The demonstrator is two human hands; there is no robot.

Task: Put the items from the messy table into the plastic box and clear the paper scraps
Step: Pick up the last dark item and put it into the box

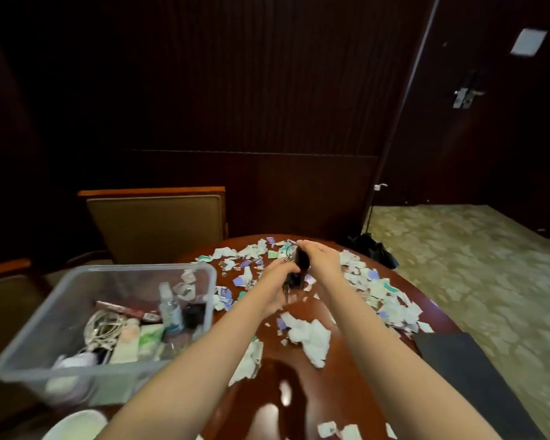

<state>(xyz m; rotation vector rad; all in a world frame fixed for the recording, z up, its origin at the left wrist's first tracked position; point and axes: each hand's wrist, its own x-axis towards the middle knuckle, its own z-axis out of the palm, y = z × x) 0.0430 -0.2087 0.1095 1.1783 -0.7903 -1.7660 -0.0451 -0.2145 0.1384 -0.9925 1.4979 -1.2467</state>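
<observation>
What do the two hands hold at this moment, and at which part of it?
Both hold one small dark item, perhaps a key case: the right hand grips its upper end, the left hand its lower part. Blur hides more.

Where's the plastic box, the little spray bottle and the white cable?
plastic box (134, 267), head view, on its far rim.
spray bottle (170, 308), head view, on its clear body.
white cable (104, 328), head view, on the coiled loops.
</observation>
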